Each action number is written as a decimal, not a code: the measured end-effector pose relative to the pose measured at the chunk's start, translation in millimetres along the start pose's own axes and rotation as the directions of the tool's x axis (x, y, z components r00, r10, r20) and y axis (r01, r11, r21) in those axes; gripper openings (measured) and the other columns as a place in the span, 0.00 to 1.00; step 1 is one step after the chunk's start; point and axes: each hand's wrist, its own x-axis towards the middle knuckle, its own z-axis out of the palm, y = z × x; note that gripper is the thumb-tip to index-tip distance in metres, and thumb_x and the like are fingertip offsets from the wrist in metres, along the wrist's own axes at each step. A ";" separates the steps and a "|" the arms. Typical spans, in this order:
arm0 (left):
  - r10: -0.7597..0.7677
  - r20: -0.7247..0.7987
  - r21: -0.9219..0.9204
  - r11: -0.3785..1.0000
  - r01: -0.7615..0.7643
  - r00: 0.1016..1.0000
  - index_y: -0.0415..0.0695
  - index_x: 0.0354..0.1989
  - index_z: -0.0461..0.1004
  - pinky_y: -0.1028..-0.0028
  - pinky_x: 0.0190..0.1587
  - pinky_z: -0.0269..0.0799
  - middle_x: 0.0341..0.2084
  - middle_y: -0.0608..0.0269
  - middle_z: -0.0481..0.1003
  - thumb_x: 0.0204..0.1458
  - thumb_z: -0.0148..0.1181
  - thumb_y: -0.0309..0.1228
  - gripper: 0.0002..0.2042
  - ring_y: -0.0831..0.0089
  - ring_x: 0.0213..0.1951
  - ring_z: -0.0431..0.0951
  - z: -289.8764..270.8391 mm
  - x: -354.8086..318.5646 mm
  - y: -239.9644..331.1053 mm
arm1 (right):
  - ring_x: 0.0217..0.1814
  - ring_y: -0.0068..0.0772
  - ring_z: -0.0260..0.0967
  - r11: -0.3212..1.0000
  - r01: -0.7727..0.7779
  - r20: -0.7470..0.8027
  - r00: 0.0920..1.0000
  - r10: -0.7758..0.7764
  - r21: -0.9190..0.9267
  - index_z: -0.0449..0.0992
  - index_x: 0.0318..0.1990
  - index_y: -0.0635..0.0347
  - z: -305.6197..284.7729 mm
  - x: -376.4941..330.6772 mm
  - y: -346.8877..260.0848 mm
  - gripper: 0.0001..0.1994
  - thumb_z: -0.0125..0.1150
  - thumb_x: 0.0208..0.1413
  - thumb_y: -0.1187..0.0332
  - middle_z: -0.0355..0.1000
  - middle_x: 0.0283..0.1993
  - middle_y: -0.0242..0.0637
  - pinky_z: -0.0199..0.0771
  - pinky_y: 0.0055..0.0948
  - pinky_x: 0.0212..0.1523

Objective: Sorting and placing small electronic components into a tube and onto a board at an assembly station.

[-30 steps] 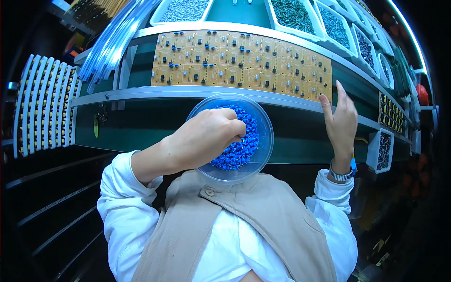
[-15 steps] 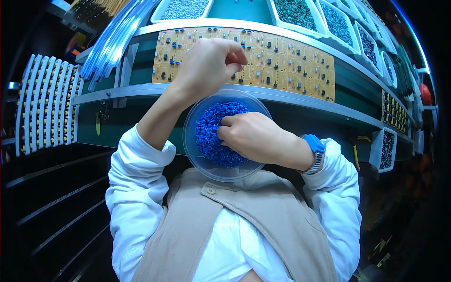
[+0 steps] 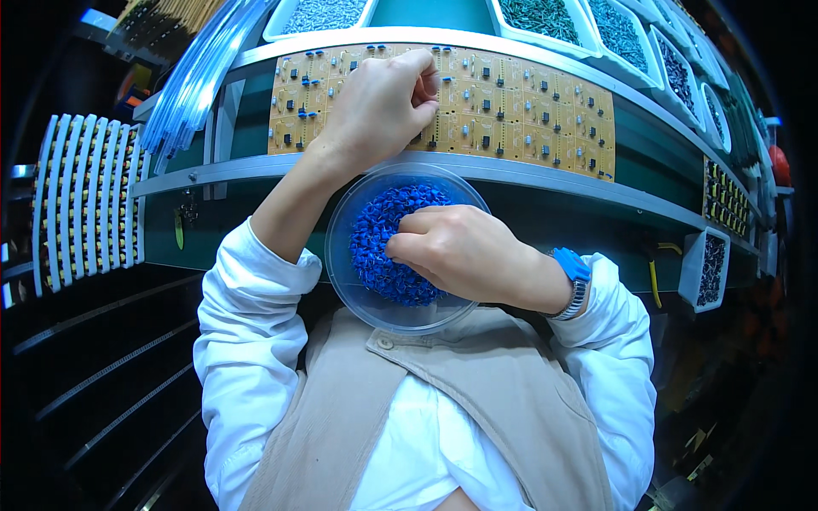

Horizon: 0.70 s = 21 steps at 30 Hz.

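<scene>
My left hand (image 3: 383, 104) hovers over the tan circuit board panel (image 3: 528, 115), its fingers curled together; whatever they pinch, if anything, is hidden. Several small blue parts (image 3: 307, 114) stand on the panel's left half, among black and pale components. Close to my body, a round clear plastic tub (image 3: 339, 281) holds a heap of small blue components with thin leads (image 3: 379, 247). My right hand (image 3: 456, 251) is over the tub, fingers bent and pressed together at the top of the heap. What lies between those fingertips I cannot make out. A blue watch sits on my right wrist.
A metal rail (image 3: 545, 183) runs between tub and panel. White bins (image 3: 626, 38) of small components line the back right, and another white bin (image 3: 705, 271) hangs at the right. Clear plastic tubes (image 3: 192, 85) lie back left, beside a white rack of boards (image 3: 89, 200).
My left hand remains over the panel, its fingers slightly farther back and left. My right hand has shifted a little at the heap, with its fingertips slightly higher. The view has tilted slightly.
</scene>
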 end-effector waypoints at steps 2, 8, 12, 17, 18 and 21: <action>0.005 0.041 0.040 0.999 -0.007 0.999 0.40 0.26 0.69 0.76 0.30 0.73 0.21 0.61 0.75 0.42 0.62 0.24 0.07 0.71 0.25 0.77 -2.3 0.5 1.5 | 0.33 0.41 0.72 1.000 0.005 0.005 1.000 -0.005 -0.003 0.72 0.26 0.65 -0.2 -0.2 -0.4 0.02 0.55 0.42 0.77 0.70 0.27 0.44 0.73 0.32 0.33; 0.103 -0.045 0.086 0.991 -0.099 0.994 0.40 0.28 0.69 0.73 0.30 0.71 0.24 0.58 0.74 0.38 0.66 0.27 0.11 0.66 0.29 0.76 -12.6 -7.1 7.9 | 0.33 0.41 0.72 1.000 0.007 -0.001 1.000 -0.007 0.026 0.72 0.26 0.65 2.2 1.4 -2.2 0.02 0.56 0.43 0.77 0.70 0.27 0.44 0.73 0.33 0.33; 0.406 -0.155 0.182 0.908 -0.378 0.901 0.45 0.35 0.72 0.76 0.29 0.69 0.27 0.61 0.74 0.41 0.66 0.35 0.14 0.73 0.30 0.74 -44.8 -21.7 38.4 | 0.32 0.41 0.72 0.996 0.054 -0.097 0.994 -0.047 0.065 0.72 0.26 0.64 2.9 1.0 3.8 0.02 0.55 0.42 0.77 0.70 0.26 0.43 0.73 0.33 0.32; 0.345 -0.191 -0.006 0.936 -0.352 0.919 0.45 0.33 0.72 0.77 0.27 0.68 0.26 0.62 0.74 0.42 0.65 0.36 0.12 0.74 0.28 0.73 -40.3 -58.9 44.7 | 0.30 0.42 0.71 0.998 0.066 -0.121 0.991 -0.062 0.026 0.72 0.26 0.62 -4.2 0.3 1.0 0.03 0.54 0.41 0.76 0.70 0.26 0.42 0.72 0.34 0.30; 0.332 -0.191 -0.038 0.938 -0.345 0.924 0.45 0.33 0.72 0.77 0.27 0.67 0.26 0.62 0.74 0.42 0.64 0.36 0.12 0.74 0.28 0.73 -41.8 -66.7 39.4 | 0.29 0.42 0.71 1.000 0.021 -0.076 0.997 -0.020 0.011 0.72 0.26 0.62 -2.2 1.8 2.8 0.03 0.54 0.41 0.76 0.70 0.25 0.42 0.72 0.34 0.29; 0.338 -0.195 -0.107 0.926 -0.363 0.921 0.45 0.32 0.72 0.78 0.26 0.67 0.25 0.62 0.73 0.43 0.64 0.36 0.11 0.75 0.27 0.73 -57.1 -87.8 41.3 | 0.29 0.38 0.71 0.999 0.034 -0.081 0.996 -0.034 0.004 0.74 0.29 0.61 5.4 7.6 3.0 0.04 0.58 0.44 0.74 0.71 0.27 0.39 0.72 0.30 0.28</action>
